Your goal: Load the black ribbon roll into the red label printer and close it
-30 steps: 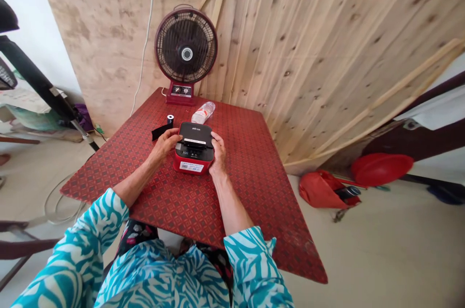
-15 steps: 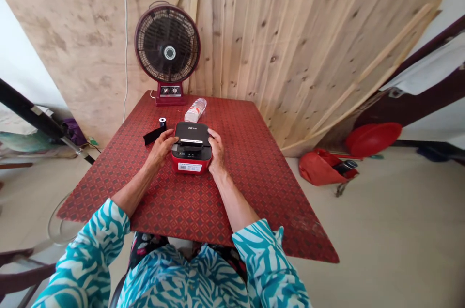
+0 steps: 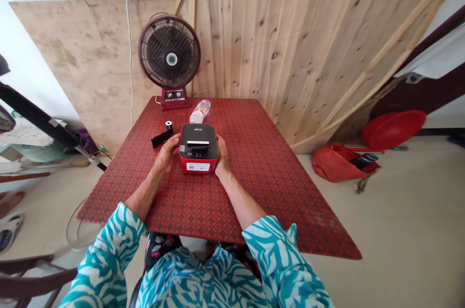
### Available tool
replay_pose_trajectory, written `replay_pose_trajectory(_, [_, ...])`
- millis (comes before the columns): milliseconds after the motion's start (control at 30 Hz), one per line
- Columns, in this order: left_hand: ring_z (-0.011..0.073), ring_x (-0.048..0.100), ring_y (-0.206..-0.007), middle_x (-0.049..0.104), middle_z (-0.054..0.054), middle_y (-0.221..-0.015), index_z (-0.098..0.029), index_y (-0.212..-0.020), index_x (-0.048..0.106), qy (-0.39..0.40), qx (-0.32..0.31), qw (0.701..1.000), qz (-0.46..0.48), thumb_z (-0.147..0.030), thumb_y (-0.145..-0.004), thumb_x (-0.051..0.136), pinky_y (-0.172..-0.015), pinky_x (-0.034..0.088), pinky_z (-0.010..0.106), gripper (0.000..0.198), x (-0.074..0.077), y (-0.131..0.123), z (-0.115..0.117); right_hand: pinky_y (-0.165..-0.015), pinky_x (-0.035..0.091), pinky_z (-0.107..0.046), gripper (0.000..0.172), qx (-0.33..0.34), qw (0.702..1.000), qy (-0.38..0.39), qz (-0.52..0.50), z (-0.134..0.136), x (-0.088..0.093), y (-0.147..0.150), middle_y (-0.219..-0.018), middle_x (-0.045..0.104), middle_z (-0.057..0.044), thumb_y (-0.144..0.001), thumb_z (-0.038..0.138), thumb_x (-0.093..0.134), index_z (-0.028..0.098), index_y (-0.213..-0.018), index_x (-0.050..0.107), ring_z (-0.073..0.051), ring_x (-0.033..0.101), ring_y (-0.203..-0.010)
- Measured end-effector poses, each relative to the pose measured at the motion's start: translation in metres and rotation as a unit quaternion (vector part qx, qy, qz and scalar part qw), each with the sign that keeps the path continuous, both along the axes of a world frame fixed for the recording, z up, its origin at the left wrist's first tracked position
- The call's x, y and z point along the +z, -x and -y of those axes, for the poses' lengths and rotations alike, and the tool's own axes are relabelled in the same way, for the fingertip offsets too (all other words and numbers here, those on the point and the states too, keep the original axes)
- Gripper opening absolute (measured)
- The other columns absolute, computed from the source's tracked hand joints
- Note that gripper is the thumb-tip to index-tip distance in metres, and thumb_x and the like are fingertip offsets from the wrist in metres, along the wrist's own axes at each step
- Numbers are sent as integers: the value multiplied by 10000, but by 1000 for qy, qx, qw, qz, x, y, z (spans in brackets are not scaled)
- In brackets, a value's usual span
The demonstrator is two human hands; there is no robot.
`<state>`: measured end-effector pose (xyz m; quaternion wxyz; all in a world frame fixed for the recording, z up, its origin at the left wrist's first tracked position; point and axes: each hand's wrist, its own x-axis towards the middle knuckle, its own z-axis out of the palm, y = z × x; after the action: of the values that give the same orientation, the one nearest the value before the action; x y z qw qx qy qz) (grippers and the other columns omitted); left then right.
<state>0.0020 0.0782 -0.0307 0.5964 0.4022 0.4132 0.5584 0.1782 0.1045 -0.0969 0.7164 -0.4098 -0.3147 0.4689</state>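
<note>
A small red and black printer [image 3: 198, 155] rests on the red patterned table [image 3: 254, 192], its black lid lying down on top. White lettering shows on the lid and a white label on the red front. My left hand [image 3: 167, 154] grips the printer's left side, and my right hand [image 3: 223, 157] grips its right side; some fingertips are hidden behind the casing. Just beyond my left hand, a small roll [image 3: 169, 127] with a white end stands with a black strip [image 3: 162, 138] stretching from it. Behind the printer lies a clear plastic bottle [image 3: 200, 111] with a red and white label.
At the table's back left stands a dark red fan [image 3: 169, 56] against the wooden boards. A black pole [image 3: 51, 124] slants in from the left, above a chair [image 3: 36, 274]. On the floor at right are an orange-red bag [image 3: 332, 165] and a red basin [image 3: 394, 129].
The camera view has shifted, so everything sits farther right. My hands have slid lower along the printer's sides, fingers off the lid's top, and the lid appears flatter.
</note>
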Motion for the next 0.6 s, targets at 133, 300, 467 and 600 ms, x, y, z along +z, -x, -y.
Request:
replay_pose_trajectory(133, [183, 655, -887, 712, 71, -1072, -188, -1130, 669, 51, -46, 997, -35, -360, -609, 774, -671, 474, 243, 559, 8, 16, 0, -900, 481, -335, 484, 11, 1000, 15, -16, -2, 0, 1, -1085, 708, -10, -727, 568, 620, 235, -1075, 660, -171, 627, -955])
replay_pose_trajectory(300, [179, 673, -836, 711, 79, -1094, -228, -1194, 629, 86, -80, 992, -53, -317, -593, 786, -674, 518, 261, 628, 5, 22, -1, -861, 471, -311, 469, 13, 1000, 16, -17, -2, -1, 0, -1055, 716, -4, -732, 554, 634, 238, -1078, 663, -157, 619, -924])
replay_pose_trajectory(467, [194, 681, -918, 708, 67, -1113, -239, -1225, 613, 64, -91, 992, -67, -340, -628, 765, -703, 535, 265, 624, 3, 20, -3, -905, 467, -318, 434, 9, 1000, 2, -22, -1, -1, 0, -1088, 713, -11, -737, 530, 636, 234, -1052, 679, -163, 621, -973])
replay_pose_trajectory(600, [187, 677, -900, 711, 67, -1096, -239, -1209, 617, 69, -95, 991, -70, -326, -617, 760, -695, 526, 251, 615, 3, 19, -3, -902, 469, -323, 420, 9, 1000, 5, -28, 1, 2, 1, -1072, 714, -6, -737, 522, 635, 241, -1046, 683, -163, 625, -959])
